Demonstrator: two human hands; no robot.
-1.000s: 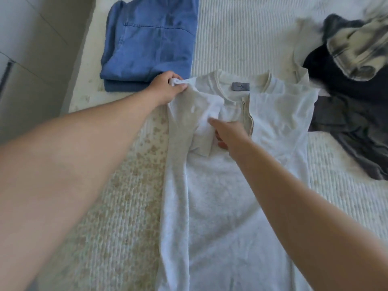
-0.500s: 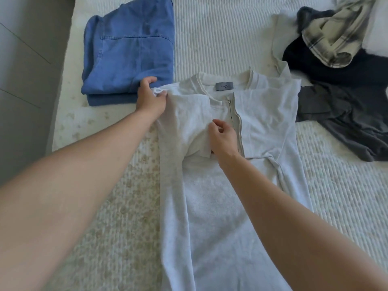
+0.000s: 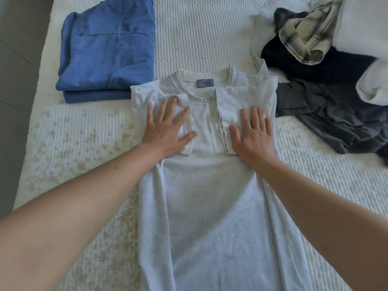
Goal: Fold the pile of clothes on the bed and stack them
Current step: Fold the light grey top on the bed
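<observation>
A long pale grey garment (image 3: 205, 206) with a short zip and a grey neck label lies flat on the bed, collar away from me, both sleeves folded in over the chest. My left hand (image 3: 165, 127) presses flat on the folded left sleeve, fingers spread. My right hand (image 3: 252, 135) presses flat on the right side of the chest beside the zip. A folded blue denim garment (image 3: 107, 51) lies at the back left. An unfolded pile (image 3: 327, 97) of dark, grey, plaid and white clothes sits at the back right.
The bed has a white ribbed cover (image 3: 199, 32) with a faded floral patch at the left. The bed's left edge drops to a grey floor (image 3: 14, 80). A white pillow or cloth (image 3: 365, 24) lies at the far right corner.
My left hand let go of the sleeve corner it pinched and now lies flat on it. My right hand moved from the centre to the right chest and flattened.
</observation>
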